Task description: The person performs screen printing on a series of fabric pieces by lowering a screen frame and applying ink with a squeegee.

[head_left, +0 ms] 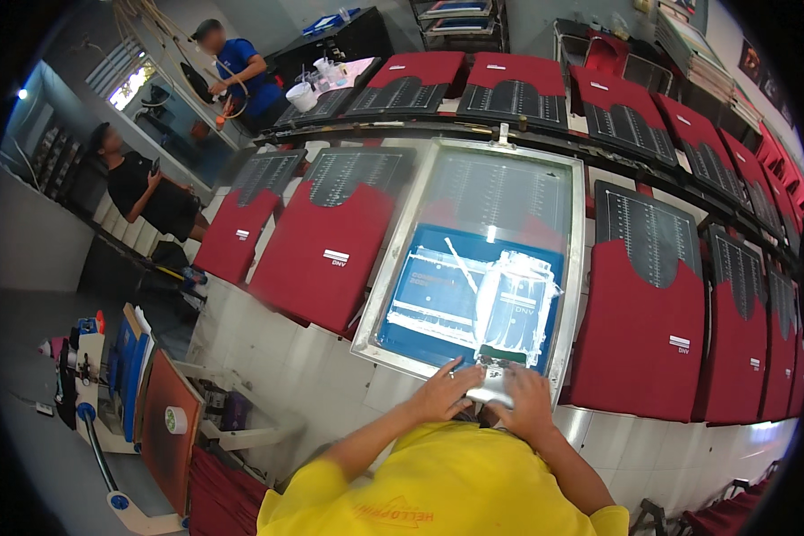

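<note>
Both my hands grip a screen-printing squeegee [494,382] with a silver-grey holder at the near end of a framed printing screen [578,232]. My left hand [447,389] closes on its left side, with a ring on one finger. My right hand [527,402] wraps round its right side. The screen's blue stencil area [442,239] carries thick smears of white ink [514,268], heaviest in front of the squeegee. A thin white-coated strip lies slanted across the stencil. Through the clear upper mesh a board with ruled marks and some red cloth show faintly.
Dark red shirts [634,348] on printing boards line both sides and the far row. A dark rail [330,130] runs behind the screen. Tubs [302,96] stand at the far left. Two people [248,76] are at the left back. A brown-topped stand [165,447] is near left.
</note>
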